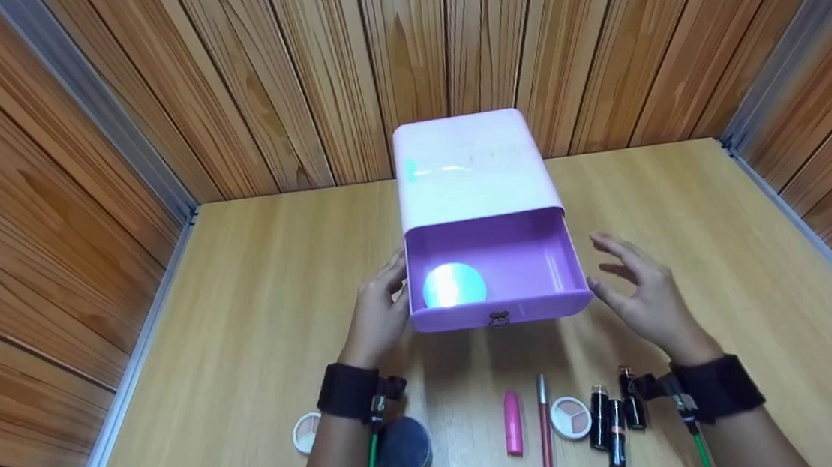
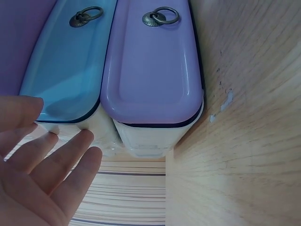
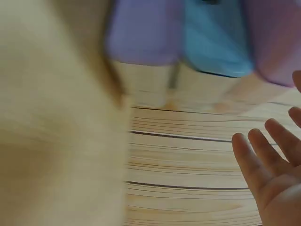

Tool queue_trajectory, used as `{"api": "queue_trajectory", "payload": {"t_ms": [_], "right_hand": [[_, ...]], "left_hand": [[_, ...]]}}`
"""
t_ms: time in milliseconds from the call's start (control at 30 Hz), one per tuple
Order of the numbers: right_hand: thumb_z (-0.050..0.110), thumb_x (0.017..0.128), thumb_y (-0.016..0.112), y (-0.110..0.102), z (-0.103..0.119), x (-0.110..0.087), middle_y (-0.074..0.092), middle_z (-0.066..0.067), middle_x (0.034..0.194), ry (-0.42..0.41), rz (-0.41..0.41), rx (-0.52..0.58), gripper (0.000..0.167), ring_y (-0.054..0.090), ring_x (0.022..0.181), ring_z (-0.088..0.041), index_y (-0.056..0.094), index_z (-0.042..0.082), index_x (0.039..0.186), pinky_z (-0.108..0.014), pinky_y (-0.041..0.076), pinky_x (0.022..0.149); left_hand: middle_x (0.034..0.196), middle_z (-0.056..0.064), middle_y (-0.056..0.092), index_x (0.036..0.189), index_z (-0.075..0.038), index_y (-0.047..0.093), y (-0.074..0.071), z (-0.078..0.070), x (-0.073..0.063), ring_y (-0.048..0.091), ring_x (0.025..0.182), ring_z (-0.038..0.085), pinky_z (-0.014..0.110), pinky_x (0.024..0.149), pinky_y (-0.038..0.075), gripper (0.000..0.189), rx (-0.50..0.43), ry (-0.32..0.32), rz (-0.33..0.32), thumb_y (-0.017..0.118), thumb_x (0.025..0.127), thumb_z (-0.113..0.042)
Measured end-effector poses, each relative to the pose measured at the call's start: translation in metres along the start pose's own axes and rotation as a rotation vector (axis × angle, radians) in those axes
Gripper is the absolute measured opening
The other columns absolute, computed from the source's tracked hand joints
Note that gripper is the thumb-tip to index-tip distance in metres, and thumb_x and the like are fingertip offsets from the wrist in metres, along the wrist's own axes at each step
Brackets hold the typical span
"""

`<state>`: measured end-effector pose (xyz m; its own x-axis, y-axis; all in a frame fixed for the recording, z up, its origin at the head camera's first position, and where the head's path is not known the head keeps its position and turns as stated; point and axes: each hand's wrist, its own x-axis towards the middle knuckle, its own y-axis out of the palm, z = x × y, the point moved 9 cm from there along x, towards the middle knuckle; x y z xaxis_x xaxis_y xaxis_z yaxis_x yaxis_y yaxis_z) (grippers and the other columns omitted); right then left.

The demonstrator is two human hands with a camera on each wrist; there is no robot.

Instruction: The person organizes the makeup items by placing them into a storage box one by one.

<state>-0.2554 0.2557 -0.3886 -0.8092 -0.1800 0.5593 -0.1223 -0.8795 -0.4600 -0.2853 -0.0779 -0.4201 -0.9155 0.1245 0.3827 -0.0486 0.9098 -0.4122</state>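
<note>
A small drawer cabinet with a white shell (image 1: 470, 161) stands near the back of the table, its purple top drawer (image 1: 543, 308) pulled out toward me. One shiny round disc (image 1: 454, 285) lies at the drawer's front left. Below it, a blue drawer (image 2: 70, 61) and another purple drawer (image 2: 153, 70) are closed, each with a ring pull. My left hand (image 1: 381, 308) is at the cabinet's left side, fingers nearly straight, fingertips by the blue drawer's edge. Just off the right side, my right hand (image 1: 648, 300) holds nothing, its fingers spread.
On the table in front lie a pink tube (image 1: 512, 423), a slim red tube (image 1: 546, 433), a round three-shade palette (image 1: 571, 418) and several black lipstick-like tubes (image 1: 616, 434). Beside my left forearm are a dark round case (image 1: 405, 449) and another palette (image 1: 304, 433). Wood-panelled walls (image 1: 327, 76) surround the table.
</note>
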Motion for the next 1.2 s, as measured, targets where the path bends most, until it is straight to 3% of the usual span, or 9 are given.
{"api": "queue_trajectory", "payload": {"t_ms": [100, 267, 500, 567, 833, 1033, 1100, 1200], "right_hand": [[-0.006, 0.086, 0.069, 0.010, -0.037, -0.003, 0.049, -0.021, 0.140, 0.172, 0.013, 0.191, 0.060, 0.049, 0.126, -0.027, 0.047, 0.000, 0.141, -0.028, 0.047, 0.095], [0.005, 0.092, 0.066, 0.020, -0.076, -0.006, 0.047, -0.024, 0.140, 0.366, -0.064, 0.455, 0.056, 0.050, 0.125, -0.027, 0.043, -0.005, 0.141, -0.026, 0.045, 0.097], [0.011, 0.094, 0.065, 0.038, -0.095, -0.011, 0.061, -0.013, 0.125, 0.460, -0.095, 0.431, 0.045, 0.056, 0.113, -0.019, 0.052, -0.007, 0.133, -0.025, 0.045, 0.094], [0.010, 0.094, 0.065, 0.044, -0.099, -0.008, 0.062, -0.010, 0.123, 0.489, -0.111, 0.468, 0.043, 0.056, 0.113, -0.020, 0.053, -0.005, 0.132, -0.026, 0.046, 0.094], [-0.009, 0.089, 0.056, 0.062, -0.105, 0.003, 0.060, -0.019, 0.122, 0.468, -0.162, 0.735, 0.043, 0.057, 0.110, -0.032, 0.058, 0.000, 0.131, -0.038, 0.050, 0.092], [-0.004, 0.088, 0.066, 0.063, -0.106, 0.011, 0.058, -0.019, 0.128, 0.449, -0.238, 0.957, 0.043, 0.055, 0.118, -0.031, 0.057, -0.002, 0.130, -0.038, 0.046, 0.098], [-0.004, 0.087, 0.068, 0.064, -0.105, 0.014, 0.058, -0.019, 0.128, 0.444, -0.249, 0.997, 0.045, 0.055, 0.119, -0.031, 0.058, -0.002, 0.130, -0.038, 0.045, 0.098], [-0.007, 0.086, 0.067, 0.066, -0.107, 0.015, 0.061, -0.019, 0.124, 0.451, -0.240, 0.968, 0.044, 0.057, 0.114, -0.031, 0.060, -0.002, 0.129, -0.037, 0.048, 0.095]], "left_hand": [[0.147, 0.010, 0.041, 0.139, -0.006, 0.050, -0.001, 0.000, 0.000, 0.043, 0.132, 0.020, 0.032, 0.100, 0.043, 0.044, 0.004, 0.006, -0.010, 0.060, 0.096, -0.006], [0.147, 0.010, 0.041, 0.139, -0.006, 0.049, 0.004, 0.002, -0.001, 0.041, 0.133, 0.019, 0.028, 0.099, 0.042, 0.045, 0.000, -0.006, 0.000, 0.060, 0.096, -0.005], [0.147, 0.008, 0.041, 0.138, -0.007, 0.050, 0.003, 0.003, -0.003, 0.041, 0.133, 0.019, 0.027, 0.099, 0.042, 0.045, -0.020, -0.023, -0.008, 0.061, 0.094, -0.003], [0.147, 0.008, 0.041, 0.138, -0.007, 0.051, 0.001, 0.002, -0.003, 0.043, 0.132, 0.019, 0.026, 0.098, 0.043, 0.046, -0.023, -0.027, -0.013, 0.062, 0.094, -0.002], [0.147, 0.010, 0.041, 0.136, -0.007, 0.054, 0.002, 0.002, -0.002, 0.044, 0.131, 0.019, 0.025, 0.097, 0.043, 0.043, -0.045, -0.035, -0.009, 0.062, 0.094, -0.004], [0.147, 0.009, 0.042, 0.136, -0.007, 0.055, 0.000, 0.002, -0.001, 0.045, 0.131, 0.019, 0.025, 0.098, 0.043, 0.043, -0.044, -0.046, -0.019, 0.063, 0.094, -0.004], [0.147, 0.008, 0.042, 0.136, -0.008, 0.054, -0.001, 0.002, -0.001, 0.047, 0.129, 0.019, 0.025, 0.098, 0.043, 0.043, -0.039, -0.046, -0.021, 0.063, 0.094, -0.004], [0.147, 0.008, 0.041, 0.137, -0.008, 0.053, 0.000, 0.004, -0.002, 0.049, 0.127, 0.019, 0.023, 0.098, 0.042, 0.045, -0.041, -0.056, -0.009, 0.063, 0.093, -0.002]]}}
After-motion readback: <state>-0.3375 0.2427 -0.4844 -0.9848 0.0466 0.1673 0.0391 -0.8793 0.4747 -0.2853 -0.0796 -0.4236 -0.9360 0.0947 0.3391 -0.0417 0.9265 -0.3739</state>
